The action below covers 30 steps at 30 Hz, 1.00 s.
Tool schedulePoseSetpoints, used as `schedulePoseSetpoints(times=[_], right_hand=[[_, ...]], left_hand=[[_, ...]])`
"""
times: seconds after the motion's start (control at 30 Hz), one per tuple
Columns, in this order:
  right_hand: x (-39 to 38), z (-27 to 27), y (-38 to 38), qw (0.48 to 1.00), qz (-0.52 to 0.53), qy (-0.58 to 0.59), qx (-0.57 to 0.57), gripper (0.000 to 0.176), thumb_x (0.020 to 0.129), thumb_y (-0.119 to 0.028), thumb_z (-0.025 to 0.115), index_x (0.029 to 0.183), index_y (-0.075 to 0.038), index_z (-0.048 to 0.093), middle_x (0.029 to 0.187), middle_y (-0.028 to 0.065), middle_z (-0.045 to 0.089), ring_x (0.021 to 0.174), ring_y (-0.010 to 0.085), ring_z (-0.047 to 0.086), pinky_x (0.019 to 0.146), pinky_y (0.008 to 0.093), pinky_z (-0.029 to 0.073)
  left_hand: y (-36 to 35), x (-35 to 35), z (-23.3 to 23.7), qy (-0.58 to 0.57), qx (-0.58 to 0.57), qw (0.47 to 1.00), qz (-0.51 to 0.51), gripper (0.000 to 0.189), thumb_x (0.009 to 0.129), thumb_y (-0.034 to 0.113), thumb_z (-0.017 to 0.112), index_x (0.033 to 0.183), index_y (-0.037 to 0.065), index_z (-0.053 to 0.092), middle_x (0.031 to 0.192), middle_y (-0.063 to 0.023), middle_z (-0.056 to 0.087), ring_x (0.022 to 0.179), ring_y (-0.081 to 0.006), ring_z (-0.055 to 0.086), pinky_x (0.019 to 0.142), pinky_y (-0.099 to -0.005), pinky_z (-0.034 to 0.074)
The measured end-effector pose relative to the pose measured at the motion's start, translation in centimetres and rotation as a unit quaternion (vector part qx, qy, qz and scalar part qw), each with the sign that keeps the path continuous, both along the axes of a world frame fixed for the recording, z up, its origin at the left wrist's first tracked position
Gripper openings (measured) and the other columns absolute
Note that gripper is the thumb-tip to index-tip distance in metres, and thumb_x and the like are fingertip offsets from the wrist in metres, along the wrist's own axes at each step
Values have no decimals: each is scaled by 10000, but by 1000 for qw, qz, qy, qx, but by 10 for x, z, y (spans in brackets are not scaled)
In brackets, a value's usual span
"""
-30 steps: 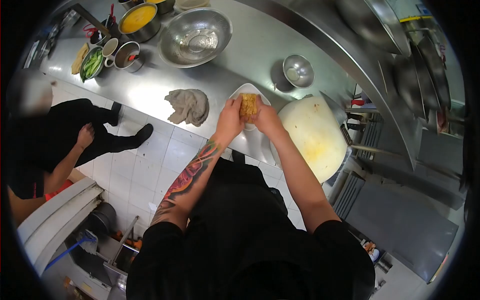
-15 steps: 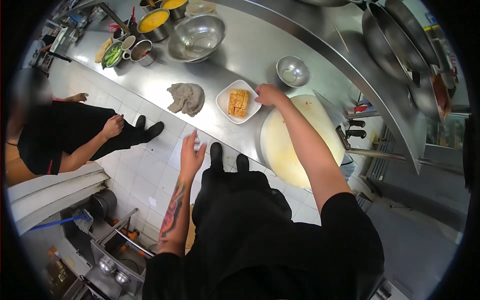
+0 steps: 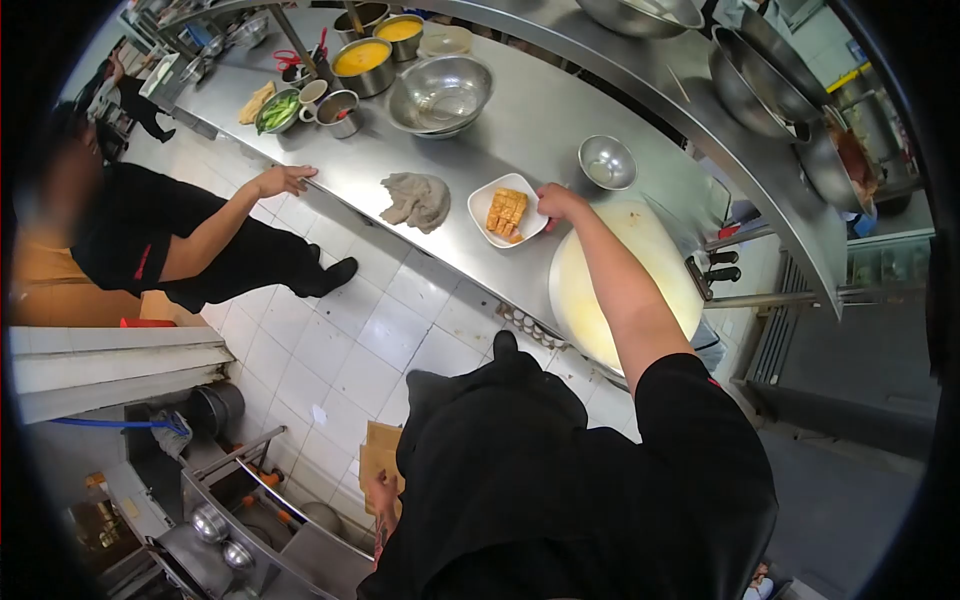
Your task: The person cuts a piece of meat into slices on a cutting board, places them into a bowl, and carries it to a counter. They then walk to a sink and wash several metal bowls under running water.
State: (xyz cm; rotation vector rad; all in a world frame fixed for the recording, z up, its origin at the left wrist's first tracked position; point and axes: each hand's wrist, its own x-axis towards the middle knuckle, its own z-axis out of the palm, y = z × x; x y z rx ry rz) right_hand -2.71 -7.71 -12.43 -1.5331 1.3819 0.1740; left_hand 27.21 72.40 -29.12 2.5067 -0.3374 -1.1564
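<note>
My right hand (image 3: 562, 203) is closed on the right rim of a square white dish (image 3: 481, 228) resting on the steel counter. In the dish sits a golden-brown fried block (image 3: 507, 210), cut into pieces, with one piece apart at its lower end. Beside that hand lies a round, pale yellow cutting board (image 3: 640, 290). My left hand (image 3: 382, 492) hangs low at my side in front of a cardboard box (image 3: 380, 447). It holds nothing that I can see; its fingers look loosely apart and are partly hidden. A crumpled grey cloth (image 3: 416, 201) lies left of the dish.
A small steel bowl (image 3: 607, 162) stands behind the dish. Farther left are a perforated steel bowl (image 3: 440, 95), pots of yellow liquid (image 3: 363, 62) and a bowl of greens (image 3: 277, 112). A co-worker's hand (image 3: 282, 181) is at the counter edge. Knives (image 3: 722, 266) hang right of the board.
My left hand has dropped from near the counter to my side. The view has shifted, and the cut block's pieces have spread in the dish. The co-worker's hand has reached to the counter edge.
</note>
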Motion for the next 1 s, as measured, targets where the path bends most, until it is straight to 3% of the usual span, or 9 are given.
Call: schedulePoseSetpoints(times=[0.1,0.23,0.3,0.43,0.57,0.63,0.83,0.9,1.0], right_hand=[[2,-12,8,999,-35,-25,-14,398,794,65,529,1178,65,633,1022,193,701,799,307,729,612,385,630],[3,-10,36,994,-75,-51,-65,358,789,60,496,1117,94,635,963,226,696,727,336,728,615,416,625],[3,-2,56,991,-80,-52,-92,352,791,41,511,1116,89,639,967,218,697,741,329,726,629,412,626],[24,25,113,986,-109,-91,-90,335,797,-3,563,1110,65,663,979,178,706,793,281,726,651,386,627],[64,20,165,991,-75,-72,-83,326,830,2,557,1133,48,668,926,132,715,767,228,710,637,364,620],[96,19,200,992,-69,-87,-52,320,839,8,569,1145,40,659,913,99,717,737,199,703,620,345,613],[238,16,292,988,14,-148,39,305,883,-1,589,1179,40,653,892,92,723,727,162,691,642,325,588],[284,-12,315,985,65,-158,25,319,887,7,590,1199,43,644,878,78,725,721,137,681,669,300,577],[385,-7,348,972,48,-205,106,327,898,8,591,1220,46,634,903,71,723,747,121,674,661,275,555]], left_hand=[[34,30,-20,-1,-19,999,-34,527,857,228,737,1268,-79,616,1207,-260,668,1077,-376,677,936,-408,530],[13,76,26,4,-61,997,38,508,854,235,734,1246,-71,636,1191,-273,670,1075,-376,676,927,-417,530],[29,128,18,-108,-33,990,-88,489,853,219,733,1245,-59,640,1171,-274,668,1037,-380,678,901,-429,535],[79,242,-3,-134,-36,986,-88,442,857,209,727,1230,-19,663,1130,-259,667,952,-363,678,830,-423,545],[85,303,57,-116,2,993,11,439,879,223,711,1255,6,651,1128,-225,670,1004,-337,666,873,-413,533],[113,333,25,-142,-36,988,50,438,883,222,706,1262,11,647,1142,-218,665,1001,-326,664,874,-407,533],[128,279,14,-129,-43,978,160,446,879,220,700,1278,30,635,1233,-200,622,1018,-320,659,887,-392,532],[159,256,-39,-132,-57,982,120,442,871,202,699,1273,30,638,1227,-205,617,1050,-327,651,903,-394,534],[120,254,18,-89,-11,988,124,442,861,186,701,1265,18,636,1230,-212,611,1093,-334,632,923,-399,531]])
